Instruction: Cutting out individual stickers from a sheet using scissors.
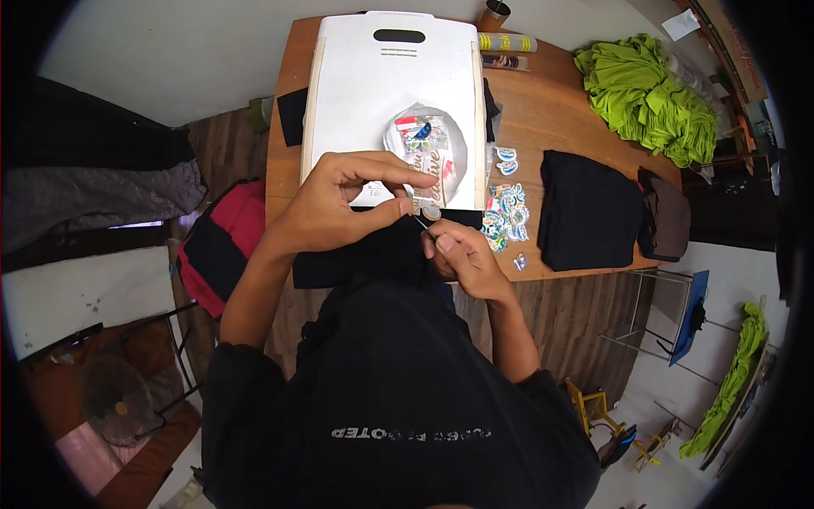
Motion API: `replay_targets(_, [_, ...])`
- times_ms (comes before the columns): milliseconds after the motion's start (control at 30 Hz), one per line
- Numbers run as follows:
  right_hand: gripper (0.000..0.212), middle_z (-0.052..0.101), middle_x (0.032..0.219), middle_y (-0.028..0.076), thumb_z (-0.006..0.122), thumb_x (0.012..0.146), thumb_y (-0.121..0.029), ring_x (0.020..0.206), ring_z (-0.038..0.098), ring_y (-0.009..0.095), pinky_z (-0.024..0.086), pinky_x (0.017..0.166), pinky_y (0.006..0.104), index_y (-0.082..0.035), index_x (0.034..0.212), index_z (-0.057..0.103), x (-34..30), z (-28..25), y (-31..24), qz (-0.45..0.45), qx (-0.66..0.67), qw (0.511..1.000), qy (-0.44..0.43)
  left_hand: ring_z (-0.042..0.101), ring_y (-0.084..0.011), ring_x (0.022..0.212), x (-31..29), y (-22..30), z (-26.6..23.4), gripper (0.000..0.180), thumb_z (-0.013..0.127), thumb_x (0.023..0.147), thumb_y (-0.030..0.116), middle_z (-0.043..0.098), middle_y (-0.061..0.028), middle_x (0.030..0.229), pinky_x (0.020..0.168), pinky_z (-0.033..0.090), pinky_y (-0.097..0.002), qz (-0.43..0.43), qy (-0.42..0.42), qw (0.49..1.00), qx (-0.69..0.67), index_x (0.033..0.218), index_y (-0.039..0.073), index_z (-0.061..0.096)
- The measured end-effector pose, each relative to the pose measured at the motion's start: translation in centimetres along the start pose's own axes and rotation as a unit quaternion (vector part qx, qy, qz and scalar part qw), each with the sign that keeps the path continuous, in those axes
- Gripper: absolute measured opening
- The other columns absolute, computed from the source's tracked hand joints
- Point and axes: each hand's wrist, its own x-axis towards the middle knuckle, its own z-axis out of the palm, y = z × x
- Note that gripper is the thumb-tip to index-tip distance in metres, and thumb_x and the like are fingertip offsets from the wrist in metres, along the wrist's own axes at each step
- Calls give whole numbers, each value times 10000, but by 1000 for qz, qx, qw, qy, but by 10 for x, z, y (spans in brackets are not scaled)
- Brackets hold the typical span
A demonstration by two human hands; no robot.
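Note:
My left hand (352, 204) is closed, thumb and forefinger pinching a small printed piece with brown lettering (431, 188), likely a sticker or transfer cutout. My right hand (462, 259) grips a thin metal pointed tool (419, 221), its tip at the lower edge of that piece; its exact kind is too small to make out. Just beyond my hands, a round whitish ring or shallow container (455, 161) rests on a white panel with a handle slot (356, 93). Several colourful printed pieces lie inside it. Beside my right hand sits a pile of colourful cutouts (509, 212).
The white panel stands on a brown wooden table (543, 102). Black folded fabric (589, 208) lies at the right, a bright green fabric heap (649, 102) at the far right. Black cloth (339, 263) is under my hands. A rolled tube (507, 42) lies at the back.

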Motion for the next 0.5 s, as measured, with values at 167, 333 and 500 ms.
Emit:
replay_targets(167, [298, 416, 623, -28, 420, 1034, -246, 527, 343, 39, 283, 498, 216, -13, 904, 552, 1, -1, 0, 6, 0, 1000, -5, 641, -164, 966, 0, -1, -1, 319, 634, 825, -93, 675, -153, 1063, 852, 507, -262, 1, -1, 1000, -1, 1135, -31, 674])
replay_targets(333, [298, 408, 619, -31, 419, 1033, -246, 527, 338, 38, 277, 496, 215, -14, 899, 550, 0, -1, 1, -27, 16, 999, -15, 638, -154, 958, -1, -2, -1, 325, 632, 822, -99, 675, -150, 1058, 846, 502, -257, -18, -22, 1000, -7, 1137, -31, 673])
replay_targets(500, [301, 402, 606, -35, 417, 1034, -249, 525, 339, 37, 278, 496, 215, -16, 896, 550, 0, -1, 2, 11, -4, 1000, 1, 638, -154, 935, 0, -3, -1, 327, 629, 817, -64, 688, -139, 1047, 881, 499, -278, 3, 2, 1000, -10, 1133, -1, 684])
